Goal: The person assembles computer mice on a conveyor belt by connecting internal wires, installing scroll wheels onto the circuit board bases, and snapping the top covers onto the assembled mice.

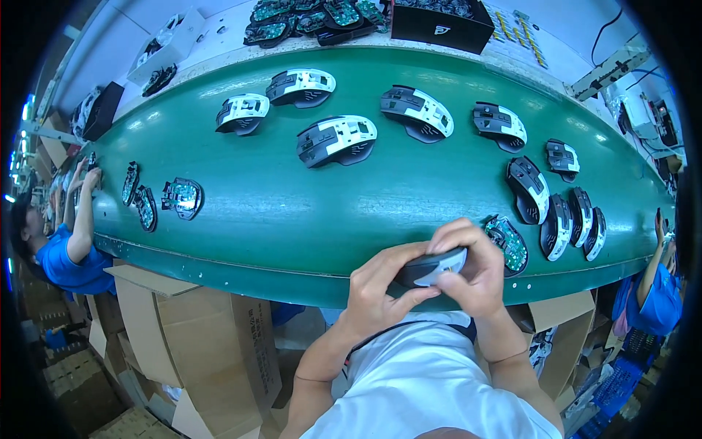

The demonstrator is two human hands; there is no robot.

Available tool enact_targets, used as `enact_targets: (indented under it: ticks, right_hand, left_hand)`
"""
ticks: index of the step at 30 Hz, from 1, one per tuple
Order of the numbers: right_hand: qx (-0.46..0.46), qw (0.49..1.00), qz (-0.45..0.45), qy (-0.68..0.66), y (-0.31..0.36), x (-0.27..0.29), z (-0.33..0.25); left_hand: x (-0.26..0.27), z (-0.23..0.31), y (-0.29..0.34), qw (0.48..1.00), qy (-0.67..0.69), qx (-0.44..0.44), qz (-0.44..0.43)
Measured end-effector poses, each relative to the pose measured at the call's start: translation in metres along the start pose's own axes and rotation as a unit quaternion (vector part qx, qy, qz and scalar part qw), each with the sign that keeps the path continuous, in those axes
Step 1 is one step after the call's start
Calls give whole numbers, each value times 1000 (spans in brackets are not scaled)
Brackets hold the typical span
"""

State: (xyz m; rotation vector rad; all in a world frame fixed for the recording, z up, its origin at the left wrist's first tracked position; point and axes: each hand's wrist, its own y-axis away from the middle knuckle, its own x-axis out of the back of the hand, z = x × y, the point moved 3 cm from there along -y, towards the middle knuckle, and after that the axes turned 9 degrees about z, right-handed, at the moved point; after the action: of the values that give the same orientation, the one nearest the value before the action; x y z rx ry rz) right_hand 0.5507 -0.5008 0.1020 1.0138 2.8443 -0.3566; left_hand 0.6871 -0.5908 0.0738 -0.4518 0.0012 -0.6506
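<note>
Between my two hands, just over the near edge of the green bench, is a computer mouse (433, 268) with a dark grey and light grey shell. My left hand (382, 287) is closed round its left end. My right hand (475, 272) grips the other end, its thumb pressed on the light grey side. Part of the mouse is hidden by my fingers. Close beside my right hand lies a mouse base with a green circuit board (510, 245). Farther right, several black and white mouse shells (528, 190) rest in a cluster.
More mouse shells (338, 140) are spread over the green bench (292, 212). Circuit-board bases (183, 197) lie at left. A shelf behind holds stacked boards (307, 20) and a black box (442, 28). Cardboard boxes (212, 344) stand below the edge. Co-workers in blue (73, 252) sit at both sides.
</note>
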Motion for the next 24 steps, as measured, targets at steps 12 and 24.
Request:
enact_targets:
  ticks: [12, 24]
  right_hand:
    - [-70, 997, 25, -16, -5, 0, 11]
    - [203, 938, -22, 280, 9, -35, -12]
  left_hand:
    - [-5, -21, 14, 967, 191, 163, 51]
    - [6, -26, -18, 857, 459, 199, 127]
